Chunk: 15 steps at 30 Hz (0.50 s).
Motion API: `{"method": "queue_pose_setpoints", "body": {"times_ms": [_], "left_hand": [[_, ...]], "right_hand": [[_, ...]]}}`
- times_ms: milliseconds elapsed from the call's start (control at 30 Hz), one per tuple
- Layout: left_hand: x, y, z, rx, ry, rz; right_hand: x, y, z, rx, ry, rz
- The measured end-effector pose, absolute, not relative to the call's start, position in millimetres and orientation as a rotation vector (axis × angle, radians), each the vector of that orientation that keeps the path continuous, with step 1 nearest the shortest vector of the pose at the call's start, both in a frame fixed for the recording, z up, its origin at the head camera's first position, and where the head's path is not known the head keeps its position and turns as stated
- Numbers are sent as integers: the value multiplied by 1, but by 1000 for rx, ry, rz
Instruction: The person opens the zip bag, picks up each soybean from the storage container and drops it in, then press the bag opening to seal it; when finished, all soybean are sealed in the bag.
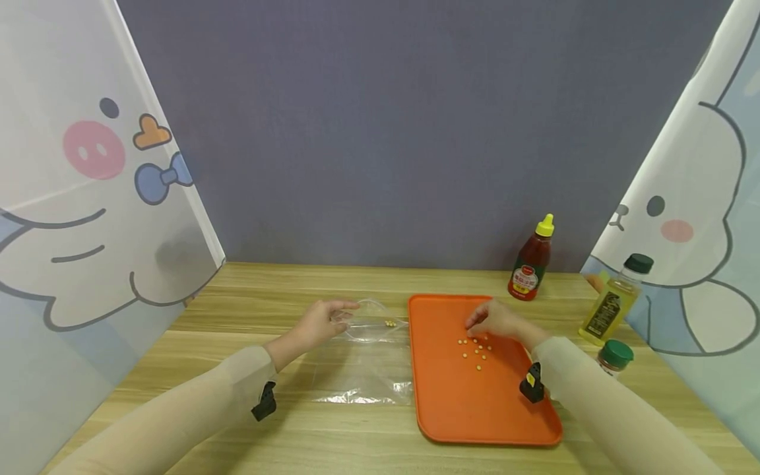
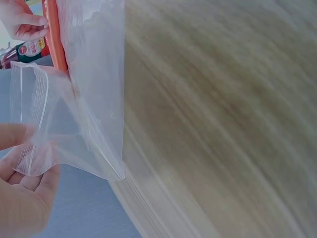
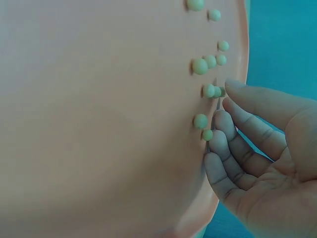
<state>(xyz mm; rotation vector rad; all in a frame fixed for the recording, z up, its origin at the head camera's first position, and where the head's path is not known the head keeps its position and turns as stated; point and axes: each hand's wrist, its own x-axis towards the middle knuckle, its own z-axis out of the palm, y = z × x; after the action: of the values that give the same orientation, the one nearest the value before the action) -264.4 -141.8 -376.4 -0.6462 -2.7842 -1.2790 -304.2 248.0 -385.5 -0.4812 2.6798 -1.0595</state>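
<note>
My left hand (image 1: 317,324) holds a clear zip bag (image 1: 363,369) by its mouth, its lips parted. In the left wrist view, the thumb and fingers stand on either side of the zip strip (image 2: 42,104). A few round, pale yellow soybeans (image 1: 390,323) show at the bag near its mouth. My right hand (image 1: 497,319) reaches down over the orange tray (image 1: 457,409), its fingertips close to the surface. Several loose soybeans (image 3: 199,66) lie scattered there. One soybean (image 3: 222,91) sits right at the slightly parted thumb and index fingertips.
A ketchup bottle (image 1: 528,260) with a yellow cap stands behind the tray. An oil bottle (image 1: 614,303) and a green-capped jar (image 1: 615,356) are at the right, by my right sleeve. A grey panel (image 1: 380,132) closes off the back of the wooden table (image 1: 261,284).
</note>
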Motion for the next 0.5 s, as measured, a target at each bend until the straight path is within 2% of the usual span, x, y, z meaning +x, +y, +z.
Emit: {"method": "queue_pose_setpoints", "body": {"times_ms": [500], "left_hand": [[-265, -141, -377, -649, -2797, -1253]], "right_hand": [[-302, 244, -390, -464, 2703, -1052]]}}
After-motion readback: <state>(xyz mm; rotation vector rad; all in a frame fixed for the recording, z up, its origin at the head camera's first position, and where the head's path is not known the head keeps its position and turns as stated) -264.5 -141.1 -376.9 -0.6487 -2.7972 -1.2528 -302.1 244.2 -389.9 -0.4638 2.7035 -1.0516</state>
